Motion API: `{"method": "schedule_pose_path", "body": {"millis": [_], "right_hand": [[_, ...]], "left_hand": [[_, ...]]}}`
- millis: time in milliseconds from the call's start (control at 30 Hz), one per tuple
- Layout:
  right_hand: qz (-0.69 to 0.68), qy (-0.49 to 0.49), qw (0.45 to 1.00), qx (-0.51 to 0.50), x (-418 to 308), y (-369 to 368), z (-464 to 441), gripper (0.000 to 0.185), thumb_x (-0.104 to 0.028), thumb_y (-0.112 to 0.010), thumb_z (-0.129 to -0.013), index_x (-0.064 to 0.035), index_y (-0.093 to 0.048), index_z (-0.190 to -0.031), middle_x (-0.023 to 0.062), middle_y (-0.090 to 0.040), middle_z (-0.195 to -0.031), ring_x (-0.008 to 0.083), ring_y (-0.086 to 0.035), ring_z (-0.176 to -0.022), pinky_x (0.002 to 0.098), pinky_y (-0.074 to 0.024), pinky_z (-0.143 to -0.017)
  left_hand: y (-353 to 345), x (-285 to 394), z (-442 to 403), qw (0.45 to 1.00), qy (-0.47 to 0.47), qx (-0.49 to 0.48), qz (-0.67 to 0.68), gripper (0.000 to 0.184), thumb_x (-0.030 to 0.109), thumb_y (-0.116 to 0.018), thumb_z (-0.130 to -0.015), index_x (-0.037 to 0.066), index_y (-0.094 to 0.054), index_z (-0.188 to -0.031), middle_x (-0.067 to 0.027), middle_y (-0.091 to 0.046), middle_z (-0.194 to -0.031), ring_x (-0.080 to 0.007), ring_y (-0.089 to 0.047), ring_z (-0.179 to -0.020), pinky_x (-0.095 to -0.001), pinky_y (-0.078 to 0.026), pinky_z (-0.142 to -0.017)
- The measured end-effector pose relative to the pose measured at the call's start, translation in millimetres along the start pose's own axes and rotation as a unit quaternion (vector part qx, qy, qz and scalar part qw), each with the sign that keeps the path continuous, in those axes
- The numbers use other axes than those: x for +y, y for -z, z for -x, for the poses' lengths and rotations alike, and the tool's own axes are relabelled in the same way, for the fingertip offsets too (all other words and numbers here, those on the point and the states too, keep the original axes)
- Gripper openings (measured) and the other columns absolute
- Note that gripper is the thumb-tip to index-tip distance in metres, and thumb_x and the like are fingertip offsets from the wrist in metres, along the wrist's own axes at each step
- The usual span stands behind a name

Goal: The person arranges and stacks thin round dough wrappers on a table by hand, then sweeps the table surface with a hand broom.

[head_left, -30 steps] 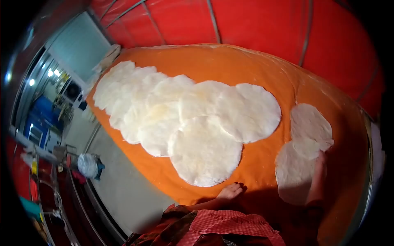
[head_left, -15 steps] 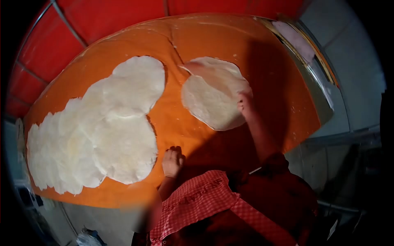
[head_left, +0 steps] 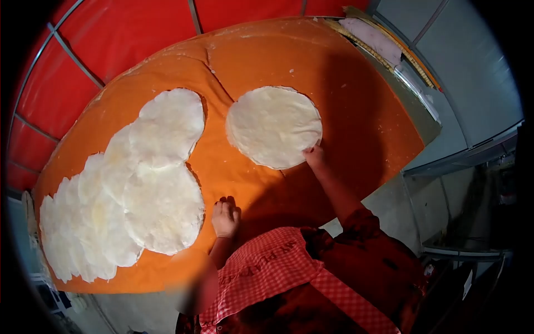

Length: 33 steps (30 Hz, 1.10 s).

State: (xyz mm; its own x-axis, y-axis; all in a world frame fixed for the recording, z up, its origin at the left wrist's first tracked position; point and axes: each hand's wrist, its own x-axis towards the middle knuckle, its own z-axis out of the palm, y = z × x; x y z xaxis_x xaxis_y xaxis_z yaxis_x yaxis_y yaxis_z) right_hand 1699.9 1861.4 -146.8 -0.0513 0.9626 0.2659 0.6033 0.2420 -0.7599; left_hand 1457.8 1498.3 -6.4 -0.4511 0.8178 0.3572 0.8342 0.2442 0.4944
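A round, thin sheet of dough (head_left: 272, 125) lies flat on the orange cloth (head_left: 267, 61), right of centre. My right hand (head_left: 314, 156) pinches its lower right edge between closed fingers. My left hand (head_left: 226, 217) rests on the cloth near the front edge, its fingers bent and close together; whether anything is under them is hidden. Left of it, several overlapping pale dough rounds (head_left: 164, 209) spread toward the far left, not touching that hand.
Red panels (head_left: 139, 33) with metal bars stand behind the cloth. At the back right corner are sticks and a pale folded cloth (head_left: 374, 40). A checkered apron (head_left: 267, 261) is at the front edge, with tiled floor beyond on the right.
The view has swung right. The folded-over sheet now lies flat, its two lobes replaced by one round shape. My right hand has stayed at its edge; my left hand remains on the cloth.
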Motion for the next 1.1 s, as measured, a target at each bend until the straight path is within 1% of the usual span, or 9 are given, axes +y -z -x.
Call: {"method": "schedule_pose_path", "body": {"millis": [100,200,367,433,500,733,800,967,1100], "right_hand": [[0.129,0.038,0.981,0.142,-47,32,7,0.022,-0.01,-0.077,-0.064,-0.0038,-0.064,-0.081,0.0128,-0.066,-0.071,0.0268,-0.063,-0.065,0.0367,-0.0498,-0.064],[-0.064,-0.134,0.988,0.038,-44,34,-3,0.033,-0.015,-0.075,-0.067,0.0003,-0.061,-0.093,0.0133,-0.065,-0.083,0.0314,-0.062,-0.079,0.0379,-0.0494,-0.076],[-0.325,-0.339,0.882,-0.043,-91,53,-12,0.024,-0.012,-0.067,-0.073,-0.0052,-0.063,-0.095,0.0017,-0.062,-0.08,0.0183,-0.058,-0.07,0.0348,-0.0456,-0.06],[-0.386,-0.309,0.863,-0.104,-89,49,-40,0.027,-0.016,-0.065,-0.075,-0.0108,-0.064,-0.101,0.0025,-0.06,-0.077,0.0165,-0.054,-0.059,0.0351,-0.041,-0.046],[-0.373,-0.07,0.918,-0.112,-116,42,-83,0.028,-0.012,-0.059,-0.076,-0.008,-0.062,-0.103,0.0017,-0.061,-0.079,0.0171,-0.058,-0.067,0.0336,-0.0482,-0.057],[-0.165,0.262,0.917,-0.251,-428,101,-91,0.031,0.0,-0.059,-0.082,0.0017,-0.06,-0.113,0.0048,-0.066,-0.093,0.0141,-0.062,-0.083,0.0283,-0.0496,-0.074],[-0.066,0.332,0.903,-0.263,-467,108,-37,0.031,-0.003,-0.059,-0.083,-0.0011,-0.061,-0.114,0.0045,-0.066,-0.087,0.0153,-0.062,-0.077,0.0311,-0.0503,-0.068],[0.029,0.467,0.82,-0.329,-467,97,121,0.028,-0.012,-0.064,-0.08,-0.0085,-0.064,-0.109,0.0169,-0.064,-0.085,0.0329,-0.063,-0.078,0.0432,-0.0504,-0.07],[0.122,0.344,0.754,-0.547,-398,47,205,0.043,-0.023,-0.072,-0.077,-0.004,-0.059,-0.113,0.018,-0.057,-0.112,0.0385,-0.056,-0.103,0.0463,-0.047,-0.088]], "left_hand": [[0,-3,1,1.0,0.001,-0.008,0.004,0.016,0.014,-0.064,-0.074,0.006,-0.057,-0.085,-0.0163,-0.059,-0.097,-0.036,-0.056,-0.089,-0.0451,-0.049,-0.076],[2,1,0,1.0,0.002,0.008,0.012,0.015,0.013,-0.064,-0.074,0.005,-0.056,-0.085,-0.016,-0.059,-0.096,-0.0356,-0.056,-0.089,-0.0449,-0.049,-0.076],[4,0,2,1.0,0.009,-0.004,0.008,0.017,0.013,-0.064,-0.074,0.006,-0.058,-0.089,-0.0148,-0.059,-0.097,-0.0349,-0.056,-0.089,-0.0445,-0.049,-0.076],[0,-4,2,1.0,0.004,0.003,0.012,0.02,0.013,-0.064,-0.074,0.006,-0.059,-0.092,-0.0145,-0.059,-0.096,-0.0348,-0.056,-0.089,-0.0443,-0.049,-0.076],[-1,-6,3,1.0,0.0,0.008,0.018,0.022,0.013,-0.064,-0.074,0.005,-0.06,-0.095,-0.0145,-0.059,-0.096,-0.0348,-0.056,-0.089,-0.0443,-0.049,-0.076],[10,-8,5,0.997,0.032,-0.023,0.07,0.015,0.012,-0.063,-0.079,0.005,-0.057,-0.091,-0.0125,-0.06,-0.094,-0.0306,-0.058,-0.089,-0.0404,-0.05,-0.078],[10,-15,4,0.921,0.126,0.013,0.369,0.012,0.013,-0.062,-0.083,0.006,-0.058,-0.092,-0.0095,-0.061,-0.093,-0.0266,-0.06,-0.094,-0.0382,-0.049,-0.082],[109,16,-3,0.525,0.314,0.096,0.785,0.044,0.039,-0.054,-0.095,0.011,-0.045,-0.127,-0.0098,-0.053,-0.121,-0.0262,-0.054,-0.114,-0.0441,-0.045,-0.097],[104,-15,24,0.43,0.322,0.066,0.841,0.058,0.053,-0.044,-0.096,0.015,-0.035,-0.139,-0.012,-0.044,-0.137,-0.0314,-0.049,-0.121,-0.0476,-0.048,-0.093]]}}
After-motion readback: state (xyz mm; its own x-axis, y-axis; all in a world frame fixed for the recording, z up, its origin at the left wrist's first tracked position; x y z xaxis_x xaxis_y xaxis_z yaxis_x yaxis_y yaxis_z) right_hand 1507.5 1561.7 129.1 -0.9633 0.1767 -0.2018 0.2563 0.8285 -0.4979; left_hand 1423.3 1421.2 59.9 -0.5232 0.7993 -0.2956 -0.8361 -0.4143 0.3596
